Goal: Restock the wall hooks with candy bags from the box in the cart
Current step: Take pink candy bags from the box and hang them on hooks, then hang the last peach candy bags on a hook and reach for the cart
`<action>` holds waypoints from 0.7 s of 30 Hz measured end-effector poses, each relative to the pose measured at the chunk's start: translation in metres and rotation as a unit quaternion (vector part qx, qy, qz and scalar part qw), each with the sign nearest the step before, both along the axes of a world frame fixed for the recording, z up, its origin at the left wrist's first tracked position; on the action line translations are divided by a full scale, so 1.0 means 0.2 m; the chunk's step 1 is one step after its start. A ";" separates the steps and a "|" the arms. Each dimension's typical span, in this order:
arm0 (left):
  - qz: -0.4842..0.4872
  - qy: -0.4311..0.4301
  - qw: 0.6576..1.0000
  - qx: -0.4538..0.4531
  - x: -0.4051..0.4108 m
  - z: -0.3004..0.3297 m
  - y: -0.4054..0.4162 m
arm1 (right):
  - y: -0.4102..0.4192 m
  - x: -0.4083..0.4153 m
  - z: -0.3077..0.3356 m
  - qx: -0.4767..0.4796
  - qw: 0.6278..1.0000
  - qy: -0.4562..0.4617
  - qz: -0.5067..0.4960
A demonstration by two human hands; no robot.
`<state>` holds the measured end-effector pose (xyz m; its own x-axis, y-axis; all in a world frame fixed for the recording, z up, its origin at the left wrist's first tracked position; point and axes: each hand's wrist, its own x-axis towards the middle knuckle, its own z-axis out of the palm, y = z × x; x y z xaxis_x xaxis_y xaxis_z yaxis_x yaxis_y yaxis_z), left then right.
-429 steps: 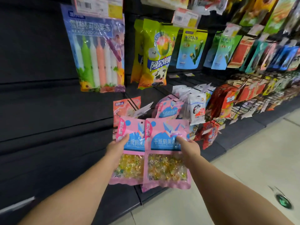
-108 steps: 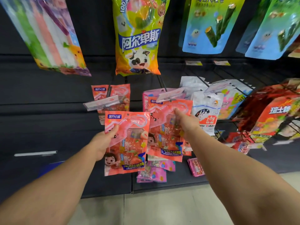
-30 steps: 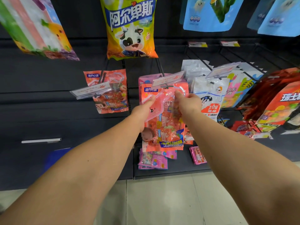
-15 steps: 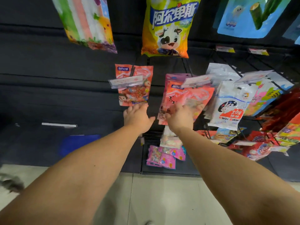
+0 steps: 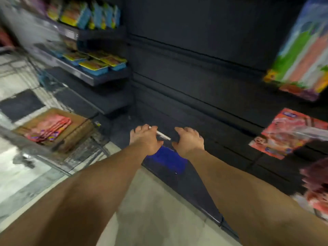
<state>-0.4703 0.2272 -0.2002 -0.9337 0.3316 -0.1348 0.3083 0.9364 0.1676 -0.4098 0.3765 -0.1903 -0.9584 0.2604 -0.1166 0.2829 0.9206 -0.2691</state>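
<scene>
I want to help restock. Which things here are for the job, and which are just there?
For the job: cardboard box in the cart, red candy bags inside it, red bag on the hook.

Just there: blue-and-yellow packs, striped bag, blue patch.

Both bare forearms stretched fwd, approx. parallel, palms down. Left hand (image 5: 144,139) and right hand (image 5: 188,140) near each other, not touching. Fingers of both loosely curled, thumbs pointing inward; both hold nothing. Picture is blurred.

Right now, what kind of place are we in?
Likely a shop's snack aisle: candy bags hang on a dark slatted wall, shelves hold packaged goods, and a cart carries a box of bags.
</scene>
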 end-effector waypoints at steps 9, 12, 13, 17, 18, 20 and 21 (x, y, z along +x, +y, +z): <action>0.210 0.040 0.977 -0.016 -0.34 0.23 -1.46 | -1.39 -0.67 0.19 -0.017 0.979 0.037 0.200; 0.272 0.045 0.961 -0.013 -0.40 0.24 -1.77 | -1.68 -0.82 0.22 -0.013 0.969 0.043 0.243; 0.287 0.046 0.957 -0.011 -0.43 0.24 -1.85 | -1.77 -0.87 0.22 -0.011 0.965 0.047 0.257; 0.318 0.051 0.947 -0.010 -0.55 0.23 -2.08 | -2.03 -1.08 0.19 -0.023 0.951 0.065 0.302; 0.327 0.052 0.943 -0.012 -0.60 0.23 -2.13 | -2.09 -1.14 0.18 -0.033 0.948 0.064 0.310; 0.342 0.055 0.938 -0.018 -0.72 0.21 -2.21 | -2.18 -1.27 0.15 -0.040 0.942 0.064 0.326; 0.348 0.055 0.935 -0.022 -0.78 0.20 -2.25 | -2.21 -1.35 0.14 -0.040 0.940 0.066 0.333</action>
<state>-0.6268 -0.2224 -0.1595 -0.9301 -0.3665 -0.0236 -0.3664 0.9218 0.1266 -0.6789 -0.0658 -0.1615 -0.9129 -0.4077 0.0217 -0.3906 0.8565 -0.3374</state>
